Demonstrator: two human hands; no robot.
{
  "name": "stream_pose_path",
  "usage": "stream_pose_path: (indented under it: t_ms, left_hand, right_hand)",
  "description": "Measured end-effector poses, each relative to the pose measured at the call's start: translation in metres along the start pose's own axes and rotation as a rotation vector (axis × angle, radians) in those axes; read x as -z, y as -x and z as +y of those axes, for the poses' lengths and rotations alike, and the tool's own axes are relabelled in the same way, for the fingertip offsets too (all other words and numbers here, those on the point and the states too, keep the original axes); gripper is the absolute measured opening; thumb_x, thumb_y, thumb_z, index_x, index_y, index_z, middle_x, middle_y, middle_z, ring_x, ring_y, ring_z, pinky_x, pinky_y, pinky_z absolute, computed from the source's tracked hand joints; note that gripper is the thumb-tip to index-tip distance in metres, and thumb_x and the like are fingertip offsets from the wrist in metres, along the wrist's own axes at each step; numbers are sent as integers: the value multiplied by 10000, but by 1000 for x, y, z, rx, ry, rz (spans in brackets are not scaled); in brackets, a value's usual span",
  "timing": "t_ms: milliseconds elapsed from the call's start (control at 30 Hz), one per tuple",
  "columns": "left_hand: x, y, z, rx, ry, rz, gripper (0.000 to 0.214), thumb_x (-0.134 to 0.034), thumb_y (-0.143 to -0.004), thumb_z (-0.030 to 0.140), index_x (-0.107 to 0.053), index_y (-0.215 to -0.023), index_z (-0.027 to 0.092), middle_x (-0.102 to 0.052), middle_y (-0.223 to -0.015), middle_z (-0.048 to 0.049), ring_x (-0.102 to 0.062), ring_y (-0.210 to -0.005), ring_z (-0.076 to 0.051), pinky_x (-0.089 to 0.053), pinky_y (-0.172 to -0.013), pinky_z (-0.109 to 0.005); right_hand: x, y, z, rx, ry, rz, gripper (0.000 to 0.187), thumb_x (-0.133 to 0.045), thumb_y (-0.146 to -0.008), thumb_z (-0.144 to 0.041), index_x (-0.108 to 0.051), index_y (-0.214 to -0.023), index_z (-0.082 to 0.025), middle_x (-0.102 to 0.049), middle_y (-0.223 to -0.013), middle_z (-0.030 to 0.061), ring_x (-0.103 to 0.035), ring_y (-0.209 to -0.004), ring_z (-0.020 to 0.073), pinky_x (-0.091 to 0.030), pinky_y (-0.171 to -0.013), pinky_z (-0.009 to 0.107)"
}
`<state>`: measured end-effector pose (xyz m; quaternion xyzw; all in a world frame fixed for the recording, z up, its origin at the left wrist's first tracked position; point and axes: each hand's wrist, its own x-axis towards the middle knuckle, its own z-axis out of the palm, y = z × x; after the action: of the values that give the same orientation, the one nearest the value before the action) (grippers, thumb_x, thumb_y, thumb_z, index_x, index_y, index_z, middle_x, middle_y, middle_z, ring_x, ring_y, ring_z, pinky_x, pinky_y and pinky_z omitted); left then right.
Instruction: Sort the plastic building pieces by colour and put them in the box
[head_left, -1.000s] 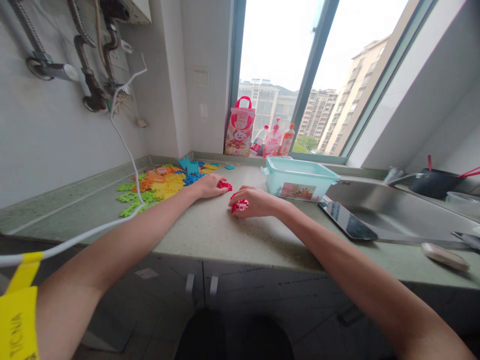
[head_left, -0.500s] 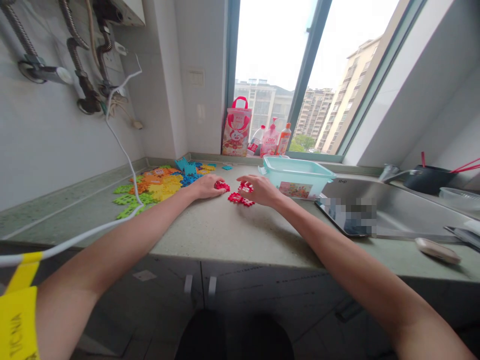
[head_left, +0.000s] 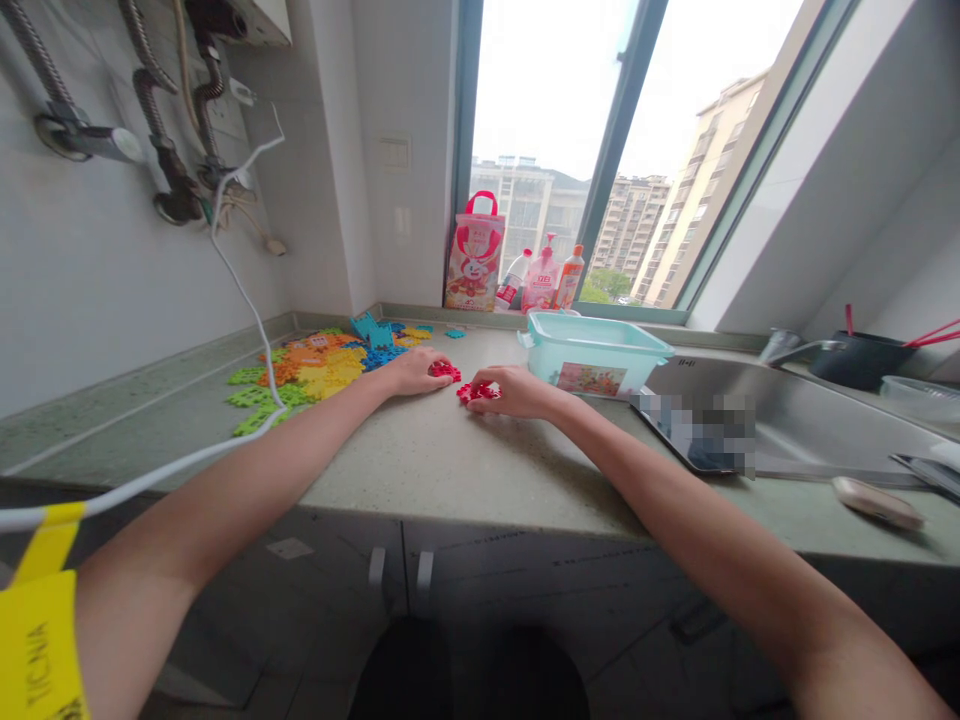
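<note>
My left hand [head_left: 414, 372] rests on the green counter [head_left: 450, 460] with its fingers curled over a red toothed plastic piece [head_left: 445, 371]. My right hand [head_left: 511, 389] lies just to the right, fingers bent down onto more red pieces [head_left: 474, 392] on the counter. A pile of flat plastic pieces [head_left: 315, 372] in green, yellow, orange and blue lies to the left of my left hand. A pale teal plastic box [head_left: 592, 358] stands just right of my right hand.
A white cable [head_left: 247, 300] hangs from wall pipes across the counter's left part. A phone [head_left: 690, 440] lies at the edge of a steel sink [head_left: 795, 420]. A pink bag [head_left: 474, 258] and bottles [head_left: 547, 280] stand on the window sill. A pale object [head_left: 874, 500] lies near the front right.
My right hand set the red pieces down, reached toward the box, then came back left and down onto the red pieces. My left hand has stayed on its red piece.
</note>
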<state>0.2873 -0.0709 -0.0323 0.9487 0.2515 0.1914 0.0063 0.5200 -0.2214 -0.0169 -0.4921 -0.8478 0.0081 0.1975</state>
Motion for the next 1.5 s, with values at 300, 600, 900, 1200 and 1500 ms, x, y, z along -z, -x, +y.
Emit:
stream_pose_path:
  t_ms: [300, 600, 900, 1200, 1500]
  left_hand:
    - [1, 0, 0, -6, -5, -19, 478, -599, -940, 577, -768, -1199, 212, -744, -1131, -102, -680, -1082, -269, -512, -928, -332]
    - [3, 1, 2, 14, -4, -26, 502, -594, -936, 603, -765, -1216, 223, -745, -1130, -104, -680, -1083, -273, -515, -926, -334]
    - [1, -1, 1, 4, -11, -34, 497, -592, -939, 574, -762, -1225, 205, -743, -1178, -116, -671, -1130, -284, -513, -979, -350]
    - [1, 0, 2, -14, -10, -35, 466, -590, -951, 571, -768, -1190, 212, -748, -1148, -106, -665, -1139, -277, -505, -987, -336]
    - [3, 0, 3, 8, -8, -60, 484, -598, -937, 555, -758, -1235, 209, -735, -1183, -111, -659, -1146, -283, -507, -989, -345]
  right_hand:
    - [1, 0, 1, -100, 69, -19, 208, -761, -897, -301, -756, -1091, -225, -783, -1013, 61, -699, -904, 201, -456, -790, 267]
    - [0, 0, 4, -92, 87, -7, 296, -749, -815, -198, -738, -1110, -221, -775, -1060, 67, -700, -939, 218, -472, -799, 274]
    - [3, 3, -1, -55, 76, -38, 569, -750, -849, -245, -663, -1409, -198, -735, -1215, 127, -702, -1033, 252, -504, -949, 336]
    - [4, 3, -5, 19, 26, -39, 443, -722, -860, -230, -739, -1302, -230, -781, -1188, 79, -723, -1049, 248, -513, -932, 315]
    - [-2, 2, -4, 36, -8, 78, 496, -690, -945, -266, -631, -1435, -223, -712, -1331, 114, -685, -1193, 251, -481, -1038, 339]
